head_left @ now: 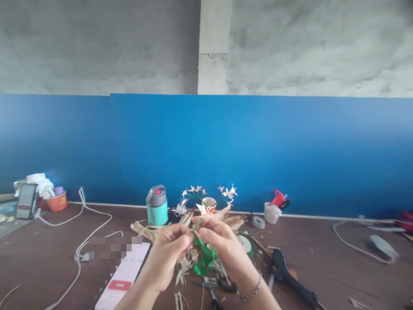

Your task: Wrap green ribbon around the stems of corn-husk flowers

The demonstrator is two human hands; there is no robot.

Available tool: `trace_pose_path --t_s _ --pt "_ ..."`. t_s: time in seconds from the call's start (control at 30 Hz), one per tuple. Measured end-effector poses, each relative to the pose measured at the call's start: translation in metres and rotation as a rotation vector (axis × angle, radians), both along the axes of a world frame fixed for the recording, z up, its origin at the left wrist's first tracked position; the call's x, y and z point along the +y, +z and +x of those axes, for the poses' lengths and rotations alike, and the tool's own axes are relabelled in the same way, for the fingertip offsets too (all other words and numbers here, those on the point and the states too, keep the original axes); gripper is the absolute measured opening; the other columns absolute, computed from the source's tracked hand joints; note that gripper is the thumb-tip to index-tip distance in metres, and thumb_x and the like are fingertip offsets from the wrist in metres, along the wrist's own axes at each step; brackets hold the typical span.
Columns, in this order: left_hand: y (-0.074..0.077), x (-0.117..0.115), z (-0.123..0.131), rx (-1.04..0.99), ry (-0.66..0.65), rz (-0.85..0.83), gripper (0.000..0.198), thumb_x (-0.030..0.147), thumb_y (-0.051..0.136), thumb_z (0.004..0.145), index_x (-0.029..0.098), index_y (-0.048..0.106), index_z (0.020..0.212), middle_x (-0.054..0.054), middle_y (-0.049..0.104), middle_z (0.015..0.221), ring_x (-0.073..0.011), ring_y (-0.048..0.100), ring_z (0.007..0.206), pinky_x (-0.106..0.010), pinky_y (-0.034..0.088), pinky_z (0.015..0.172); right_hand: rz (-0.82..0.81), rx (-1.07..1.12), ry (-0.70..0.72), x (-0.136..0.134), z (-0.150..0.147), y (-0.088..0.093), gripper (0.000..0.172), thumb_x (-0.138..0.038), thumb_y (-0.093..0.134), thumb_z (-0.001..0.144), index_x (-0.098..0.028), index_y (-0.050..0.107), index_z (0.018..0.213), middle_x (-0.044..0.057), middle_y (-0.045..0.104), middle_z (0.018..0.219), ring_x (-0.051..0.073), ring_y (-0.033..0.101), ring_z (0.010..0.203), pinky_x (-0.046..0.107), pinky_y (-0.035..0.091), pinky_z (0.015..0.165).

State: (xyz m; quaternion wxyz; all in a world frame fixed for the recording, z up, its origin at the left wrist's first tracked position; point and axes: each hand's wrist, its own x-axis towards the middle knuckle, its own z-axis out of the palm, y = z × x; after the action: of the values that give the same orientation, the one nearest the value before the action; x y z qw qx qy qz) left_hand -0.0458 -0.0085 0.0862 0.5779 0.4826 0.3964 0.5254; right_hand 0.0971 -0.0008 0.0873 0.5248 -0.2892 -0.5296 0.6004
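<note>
Close together in the middle, my left hand (169, 252) and my right hand (222, 243) both pinch a thin green stem (198, 225). A pale, pointed-petal flower (203, 209) shows just above the fingers, seemingly at the stem's top. From between the hands a shiny green ribbon (205, 260) hangs down in loose folds. Dry husk-like strips (143, 230) lie behind and below the hands. Under my right hand are scissors (214, 295), partly covered. Beside it rests a white spool with a green edge (245, 244). The exact fingertip contact is partly hidden.
Behind the hands, a paper cup (209, 203) holds stems with small pale flowers. A turquoise flask (157, 206) stands left of it. A black glue gun (290, 275), tape roll (258, 222) and white cup (272, 213) are at right; a phone (124, 275) and white cable (79, 241) at left.
</note>
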Motion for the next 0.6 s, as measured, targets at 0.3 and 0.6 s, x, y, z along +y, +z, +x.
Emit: trace_pose_path --t_s 0.3,0.6 --pt "0.0045 -0.0069 0.0004 -0.081 -0.16 -0.035 0.023 0.03 0.066 0.063 0.015 0.05 0.058 0.01 0.03 0.043 -0.002 0.015 0.04 -0.018 0.007 0.039 0.179 0.053 -0.031 -0.0009 -0.0031 0.0009 0.009 -0.026 0.07 0.069 -0.019 0.069 0.063 0.0 0.061 0.071 0.014 0.053 0.07 0.026 0.042 0.071" --pt "0.0051 -0.0043 -0.0053 0.095 -0.2 0.039 0.031 0.038 0.065 0.067 0.015 0.049 0.054 0.005 0.04 0.046 -0.0039 0.025 0.041 -0.019 0.013 0.039 0.13 0.099 0.073 -0.0069 -0.0021 0.0054 0.012 -0.03 0.072 0.065 -0.019 0.068 0.063 -0.001 0.058 0.064 0.012 0.051 0.057 0.025 0.043 0.056"
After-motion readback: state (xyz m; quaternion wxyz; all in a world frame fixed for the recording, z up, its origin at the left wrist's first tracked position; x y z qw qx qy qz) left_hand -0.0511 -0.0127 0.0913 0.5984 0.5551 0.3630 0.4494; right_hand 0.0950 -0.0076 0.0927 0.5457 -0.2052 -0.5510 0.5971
